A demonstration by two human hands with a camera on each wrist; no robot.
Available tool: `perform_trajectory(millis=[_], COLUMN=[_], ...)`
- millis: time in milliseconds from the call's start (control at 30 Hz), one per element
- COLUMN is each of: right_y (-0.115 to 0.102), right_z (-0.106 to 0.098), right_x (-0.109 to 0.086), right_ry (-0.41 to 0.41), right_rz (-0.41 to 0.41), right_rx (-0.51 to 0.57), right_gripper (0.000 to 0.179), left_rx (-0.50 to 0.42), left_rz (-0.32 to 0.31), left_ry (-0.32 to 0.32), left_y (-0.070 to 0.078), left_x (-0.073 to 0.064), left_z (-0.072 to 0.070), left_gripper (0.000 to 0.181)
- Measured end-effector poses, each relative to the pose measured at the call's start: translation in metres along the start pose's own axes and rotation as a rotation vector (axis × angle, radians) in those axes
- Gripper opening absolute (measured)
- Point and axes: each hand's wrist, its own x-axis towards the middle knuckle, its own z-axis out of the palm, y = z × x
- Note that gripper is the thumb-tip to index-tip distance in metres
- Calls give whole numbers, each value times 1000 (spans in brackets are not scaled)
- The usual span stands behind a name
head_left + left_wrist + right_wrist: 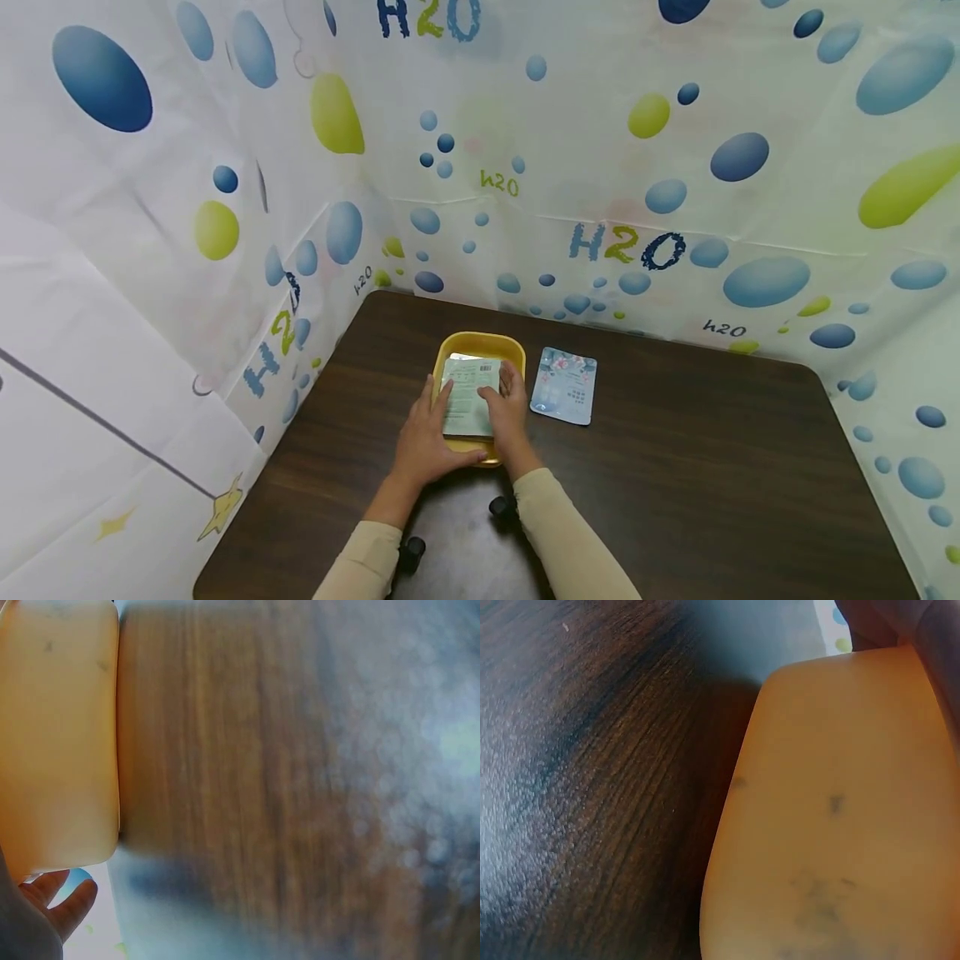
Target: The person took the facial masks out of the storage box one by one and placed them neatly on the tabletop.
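In the head view a pale green flat packet [468, 408], printed with small text and a barcode, lies in a yellow plastic tray [480, 337]. My left hand [427, 442] is at its left side, fingers straight along the edge and thumb stretched across the tray's near end. At the packet's right edge, my right hand [508, 408] has its thumb over the printed face and its fingers by the tray's right rim. A white edge shows just beyond the packet. Both wrist views show the tray's outer wall [60, 742] close up, with only a few fingers visible.
A light blue packet with a flower print [564, 387] lies flat to the right of the tray on the dark wood table [697, 467]. White sheeting [570, 183] with blue and green drops hangs behind the table and along its left side.
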Motion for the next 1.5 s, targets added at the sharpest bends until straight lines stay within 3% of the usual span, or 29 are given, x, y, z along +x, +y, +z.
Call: perform_trajectory(millis=[133,533,633,867,1133,1367,1500], right_y=[-1,7,8,13,13,8,7], right_z=[6,14,15,15,11,4,-2], right_x=[-1,-1,-1,-3,-1,-2,-2], right_ry=[-29,-93,-112,-155,-193,-188,-176], right_rz=[-1,-18,2,103,32,46,15], right_rx=[46,59,33,-139,-172,-189,-200], right_gripper=[60,59,60,61,73,72,72], left_rx=[-1,-14,-19,-12,-16,-23,-20], left_rz=[7,-18,-17,-1,27,17,24], left_ry=[12,-3,3,11,28,8,1], left_y=[-4,-11,-12,-14,-10,-7,-3], left_x=[0,-2,-4,-9,-6,-3,-2], left_z=[-5,-11,-10,-8,-5,0,2], left_gripper=[127,126,126,125,124,124,125])
